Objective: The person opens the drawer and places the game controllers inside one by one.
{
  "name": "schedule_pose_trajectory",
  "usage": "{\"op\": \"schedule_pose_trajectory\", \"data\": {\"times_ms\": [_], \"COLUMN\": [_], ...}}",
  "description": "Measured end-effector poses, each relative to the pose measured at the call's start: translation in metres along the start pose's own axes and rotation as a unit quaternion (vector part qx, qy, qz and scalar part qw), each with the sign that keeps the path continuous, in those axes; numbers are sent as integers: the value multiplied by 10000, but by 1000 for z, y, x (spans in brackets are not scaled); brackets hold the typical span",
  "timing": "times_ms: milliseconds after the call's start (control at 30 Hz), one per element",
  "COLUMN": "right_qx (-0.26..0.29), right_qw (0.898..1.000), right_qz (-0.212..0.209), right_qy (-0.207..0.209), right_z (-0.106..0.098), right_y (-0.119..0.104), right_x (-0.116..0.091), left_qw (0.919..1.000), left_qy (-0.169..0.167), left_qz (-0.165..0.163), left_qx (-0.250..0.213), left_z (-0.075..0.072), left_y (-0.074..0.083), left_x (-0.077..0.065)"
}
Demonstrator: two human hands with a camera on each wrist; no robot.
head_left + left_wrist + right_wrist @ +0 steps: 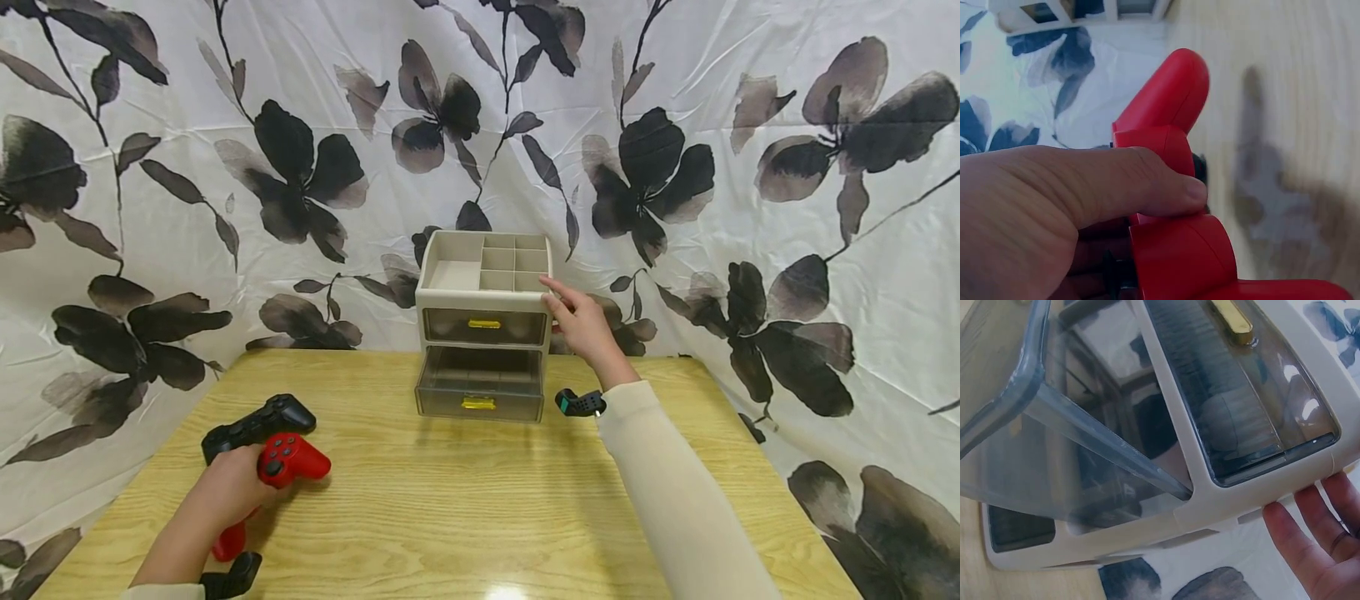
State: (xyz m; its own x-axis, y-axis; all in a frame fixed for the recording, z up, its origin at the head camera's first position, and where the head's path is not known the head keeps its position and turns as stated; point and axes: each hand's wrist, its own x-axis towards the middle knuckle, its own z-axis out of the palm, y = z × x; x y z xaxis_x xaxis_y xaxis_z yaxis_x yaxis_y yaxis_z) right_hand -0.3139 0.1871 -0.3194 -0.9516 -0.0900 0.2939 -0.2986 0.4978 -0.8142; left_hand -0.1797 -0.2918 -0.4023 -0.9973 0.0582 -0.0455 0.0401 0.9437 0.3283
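Note:
My left hand point(234, 485) grips a red game controller point(303, 460) above the left part of the table. In the left wrist view, the thumb lies across the middle of the red game controller point(1172, 256) and the other fingers are mostly hidden behind it. A cream desktop organizer point(480, 301) stands at the back, its smoky lower drawer point(442, 402) pulled out and its upper drawer point(450, 327) closed. My right hand point(587, 331) touches the organizer's right side with nearly straight fingers. In the right wrist view, several fingertips point(1277, 514) rest along that side.
A black game controller point(262, 423) lies on the wooden table point(420, 500), just beyond my left hand. Divided compartments point(513, 258) top the organizer. Floral cloth point(517, 150) hangs behind and at both sides of the table.

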Motion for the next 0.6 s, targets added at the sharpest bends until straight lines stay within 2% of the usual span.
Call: {"op": "schedule_pose_trajectory", "data": {"times_ms": [133, 300, 600], "right_qx": [33, 155, 178], "right_qw": [10000, 9999, 9996], "right_qz": [-12, 19, 178], "right_qy": [23, 1, -84], "right_z": [1, 2, 2], "right_y": [1, 2, 4], "right_x": [0, 1, 1], "left_qw": [9999, 9999, 9990], "left_qy": [124, 121, 269], "left_qz": [25, 31, 366], "left_qx": [-13, -11, 11], "left_z": [-6, -15, -25], "left_y": [9, 22, 47], "left_x": [4, 9, 22]}}
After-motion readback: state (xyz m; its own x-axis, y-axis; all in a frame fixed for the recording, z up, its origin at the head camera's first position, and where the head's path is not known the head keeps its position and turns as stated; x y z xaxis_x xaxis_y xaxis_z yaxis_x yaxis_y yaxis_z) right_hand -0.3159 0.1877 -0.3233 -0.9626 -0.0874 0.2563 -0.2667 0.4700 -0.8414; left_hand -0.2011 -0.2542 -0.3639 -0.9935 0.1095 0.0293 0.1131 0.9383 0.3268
